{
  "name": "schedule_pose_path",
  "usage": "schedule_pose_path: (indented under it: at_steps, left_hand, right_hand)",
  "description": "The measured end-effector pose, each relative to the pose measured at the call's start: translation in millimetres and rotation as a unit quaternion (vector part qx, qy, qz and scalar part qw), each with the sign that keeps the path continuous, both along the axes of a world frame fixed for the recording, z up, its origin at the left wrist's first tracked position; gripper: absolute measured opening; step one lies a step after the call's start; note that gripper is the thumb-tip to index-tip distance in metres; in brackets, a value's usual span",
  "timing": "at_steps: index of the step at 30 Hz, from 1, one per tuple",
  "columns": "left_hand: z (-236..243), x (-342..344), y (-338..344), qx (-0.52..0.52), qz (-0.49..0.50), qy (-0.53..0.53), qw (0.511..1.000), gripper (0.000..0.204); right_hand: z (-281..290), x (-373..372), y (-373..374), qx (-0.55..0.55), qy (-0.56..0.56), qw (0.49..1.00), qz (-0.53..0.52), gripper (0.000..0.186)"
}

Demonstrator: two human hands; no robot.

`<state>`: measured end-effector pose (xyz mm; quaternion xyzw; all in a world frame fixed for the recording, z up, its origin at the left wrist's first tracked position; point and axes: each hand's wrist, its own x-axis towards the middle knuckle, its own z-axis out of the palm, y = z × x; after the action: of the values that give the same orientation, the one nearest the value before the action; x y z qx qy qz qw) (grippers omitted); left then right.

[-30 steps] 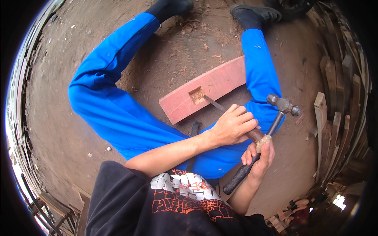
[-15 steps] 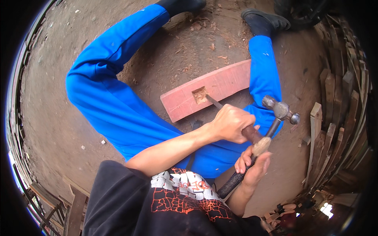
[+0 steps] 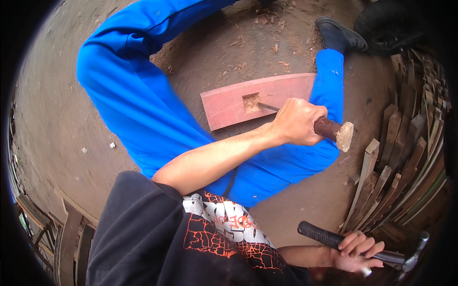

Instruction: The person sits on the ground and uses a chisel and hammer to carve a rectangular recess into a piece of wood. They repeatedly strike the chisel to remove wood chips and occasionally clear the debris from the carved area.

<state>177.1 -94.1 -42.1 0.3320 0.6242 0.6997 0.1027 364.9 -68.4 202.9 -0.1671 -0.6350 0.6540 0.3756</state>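
My left hand point(image 3: 299, 121) is wrapped round the brown wooden handle of a chisel point(image 3: 328, 128), whose pale butt end is frayed. The chisel slants, and its blade tip sits at the right side of a square recess point(image 3: 251, 103) with rough, pale wood in it. That recess is cut into a reddish board point(image 3: 286, 89) lying on the ground between my legs. Away at the lower right, my right hand point(image 3: 359, 252) grips a ball-peen hammer point(image 3: 320, 233) by its shaft. Its black textured grip points left, and its metal head is at the far right, partly in shadow.
Wood chips point(image 3: 275, 47) lie scattered on the dirt floor beyond the board. Stacked timber pieces point(image 3: 381, 157) line the right side. A dark wheel point(image 3: 389, 28) stands at the upper right. More wooden planks point(image 3: 69, 243) are at the lower left. My blue-trousered legs flank the board.
My right hand has swung the hammer away from the chisel handle, down and to the right. My left hand and the chisel handle have shifted right and up in the view; the blade tip stays at the recess.
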Motion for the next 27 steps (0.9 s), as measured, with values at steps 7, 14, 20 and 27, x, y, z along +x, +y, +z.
schedule_pose_path:
  at_steps: [7,14,20,27]
  left_hand:
    - [-3,6,5,-0.013,-0.018,0.012,1.000,0.022]
    - [-1,5,11,-0.040,-0.008,-0.013,0.999,0.020]
    - [-2,9,4,-0.044,-0.018,0.004,0.999,0.018]
    - [15,17,1,0.021,-0.036,0.019,0.999,0.017]
  right_hand:
    - [-1,-6,-15,-0.148,-0.457,0.871,-0.105,0.051]
    - [10,-29,5,0.024,-0.196,0.967,-0.159,0.051]
    - [-12,-15,-9,-0.115,-0.470,0.865,-0.137,0.050]
    - [-1,-6,-4,-0.056,-0.373,0.903,-0.204,0.052]
